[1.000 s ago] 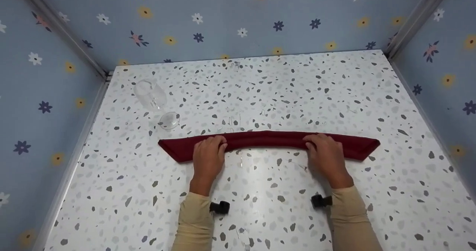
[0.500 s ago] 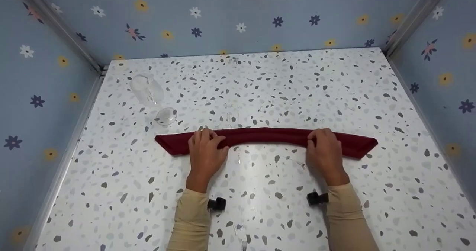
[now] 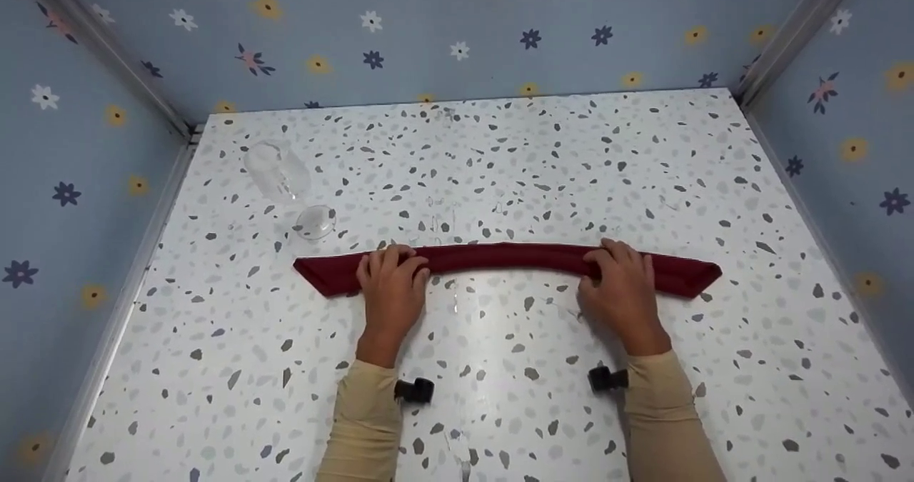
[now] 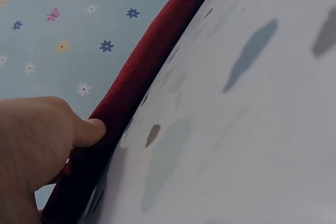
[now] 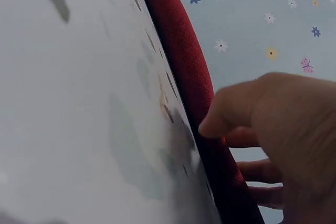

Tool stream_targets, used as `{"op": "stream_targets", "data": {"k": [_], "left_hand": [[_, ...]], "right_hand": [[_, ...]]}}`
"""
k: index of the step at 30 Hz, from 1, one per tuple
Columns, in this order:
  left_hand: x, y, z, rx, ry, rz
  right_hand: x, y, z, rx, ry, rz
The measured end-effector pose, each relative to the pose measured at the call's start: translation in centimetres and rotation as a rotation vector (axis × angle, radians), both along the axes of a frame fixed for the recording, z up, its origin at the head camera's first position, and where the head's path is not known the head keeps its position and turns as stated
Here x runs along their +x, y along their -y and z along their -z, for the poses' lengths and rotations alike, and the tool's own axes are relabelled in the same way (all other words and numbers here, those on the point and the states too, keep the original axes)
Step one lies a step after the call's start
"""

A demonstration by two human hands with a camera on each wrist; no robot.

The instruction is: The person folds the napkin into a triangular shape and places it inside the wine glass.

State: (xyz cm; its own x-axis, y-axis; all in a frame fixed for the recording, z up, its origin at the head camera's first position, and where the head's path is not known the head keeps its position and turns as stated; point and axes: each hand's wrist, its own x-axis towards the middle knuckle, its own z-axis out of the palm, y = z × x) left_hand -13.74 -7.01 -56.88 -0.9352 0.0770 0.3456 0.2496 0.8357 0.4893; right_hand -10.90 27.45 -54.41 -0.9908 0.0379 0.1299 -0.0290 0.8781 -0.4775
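A dark red folded cloth (image 3: 503, 256) lies as a long, slightly arched band across the table, its two ends slanted. My left hand (image 3: 391, 293) holds the band left of its middle, fingers over the top and thumb at the near side. In the left wrist view the thumb (image 4: 95, 129) presses on the rounded near edge of the cloth (image 4: 137, 66). On the right part my right hand (image 3: 623, 293) grips the band in a similar way. Its thumb (image 5: 212, 124) meets the near edge in the right wrist view, with other fingers curled over the far side.
A clear stemmed glass (image 3: 278, 171) lies on its side at the back left, its round foot (image 3: 315, 222) close to the cloth's left end. Flowered blue walls (image 3: 457, 32) border the speckled white table (image 3: 500, 396) at the back and both sides.
The left fingers have shifted from bunched together to spread over the cloth. The right fingers reach farther over the band, which looks slightly narrower beside the hands. The head view has shifted a little.
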Motion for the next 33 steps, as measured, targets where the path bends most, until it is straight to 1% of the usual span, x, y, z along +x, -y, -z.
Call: {"op": "stream_targets", "data": {"k": [3, 5, 9, 16, 19, 24, 29, 33], "left_hand": [[-0.09, -0.09, -0.12, -0.004, 0.007, -0.007], [-0.02, -0.11, -0.11, -0.011, 0.019, -0.014], [0.13, -0.18, 0.01, -0.01, 0.037, -0.014], [0.04, -0.22, 0.04, -0.046, 0.04, -0.02], [-0.09, -0.14, -0.08, -0.036, 0.05, -0.026], [-0.33, -0.18, -0.04, 0.018, 0.06, -0.033], [-0.37, -0.14, 0.07, 0.039, 0.067, -0.04], [-0.37, -0.06, 0.14, 0.039, 0.062, -0.043]], "right_hand": [[-0.13, -0.08, -0.19, -0.008, 0.021, 0.009], [-0.14, -0.09, -0.24, -0.014, 0.014, 0.016], [-0.04, -0.08, -0.19, -0.025, -0.039, 0.023], [0.06, 0.14, 0.01, -0.033, -0.123, 0.028], [-0.06, 0.28, -0.01, -0.035, -0.146, 0.03], [-0.26, 0.22, 0.02, -0.036, -0.173, 0.026], [-0.45, 0.25, 0.13, -0.015, -0.165, 0.022], [-0.44, 0.66, 0.02, 0.004, -0.12, 0.022]]}}
